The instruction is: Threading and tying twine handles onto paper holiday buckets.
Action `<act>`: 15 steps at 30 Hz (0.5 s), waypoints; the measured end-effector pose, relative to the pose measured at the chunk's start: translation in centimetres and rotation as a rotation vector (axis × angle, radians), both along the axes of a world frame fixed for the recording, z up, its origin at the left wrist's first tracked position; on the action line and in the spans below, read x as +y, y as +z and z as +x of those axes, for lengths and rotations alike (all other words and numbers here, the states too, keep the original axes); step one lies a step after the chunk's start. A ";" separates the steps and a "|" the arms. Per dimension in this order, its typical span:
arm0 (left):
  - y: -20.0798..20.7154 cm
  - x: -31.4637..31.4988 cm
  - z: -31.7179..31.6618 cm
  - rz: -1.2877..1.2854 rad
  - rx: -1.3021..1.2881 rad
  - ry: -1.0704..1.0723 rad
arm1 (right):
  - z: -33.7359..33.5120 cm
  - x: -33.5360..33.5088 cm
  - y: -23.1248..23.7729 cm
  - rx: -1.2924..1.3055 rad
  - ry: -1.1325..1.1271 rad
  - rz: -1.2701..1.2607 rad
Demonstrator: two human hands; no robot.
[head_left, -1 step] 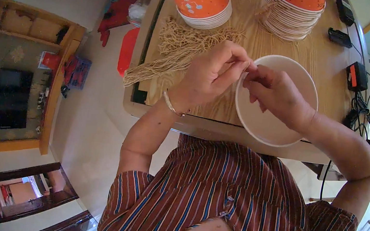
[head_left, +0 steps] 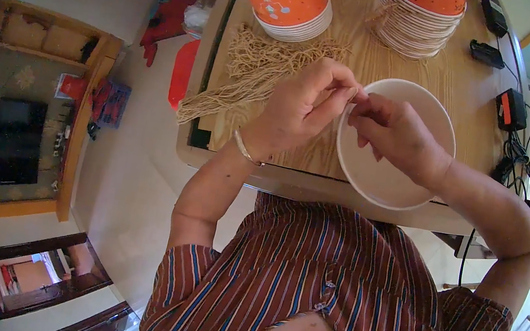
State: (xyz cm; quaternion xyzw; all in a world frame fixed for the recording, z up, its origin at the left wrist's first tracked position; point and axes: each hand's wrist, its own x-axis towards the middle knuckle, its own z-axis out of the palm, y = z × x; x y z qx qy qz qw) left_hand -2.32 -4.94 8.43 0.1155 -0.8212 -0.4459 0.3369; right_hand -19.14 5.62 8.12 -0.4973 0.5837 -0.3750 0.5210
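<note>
At the left rim of a white round paper tub [head_left: 393,188], my left hand [head_left: 304,107] and my right hand [head_left: 404,138] meet, fingertips touching. Both are closed in a pinch. Whatever sits between the fingers is hidden or too small to name. The right hand is over the tub's opening, while the left one is just outside its rim. Left of my left hand, a loose bundle of tan twisted cords [head_left: 253,69] lies on the wooden table [head_left: 309,150], its tail reaching the table's left edge.
Behind the cords stands an upside-down stack of orange paper tubs [head_left: 285,2]. Another orange stack [head_left: 416,22] is at the far middle, with tan cords hanging about its rims. Black adapters [head_left: 487,54], an orange-black box [head_left: 511,111] and tangled black cables [head_left: 520,156] line the right edge.
</note>
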 end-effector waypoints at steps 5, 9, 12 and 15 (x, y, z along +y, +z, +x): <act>0.2 -0.8 -0.2 -0.089 -0.052 0.019 | -0.4 0.5 0.8 0.270 0.048 -0.172; 0.9 -1.5 -0.4 -0.412 -0.170 0.011 | -0.2 1.0 0.6 0.737 0.042 -0.684; 1.4 -1.5 -0.7 -0.363 -0.186 -0.036 | -0.4 1.0 1.4 1.081 0.192 -0.942; 2.2 -1.8 -0.8 -0.124 -0.251 -0.147 | -0.1 1.8 1.8 1.212 0.257 -0.881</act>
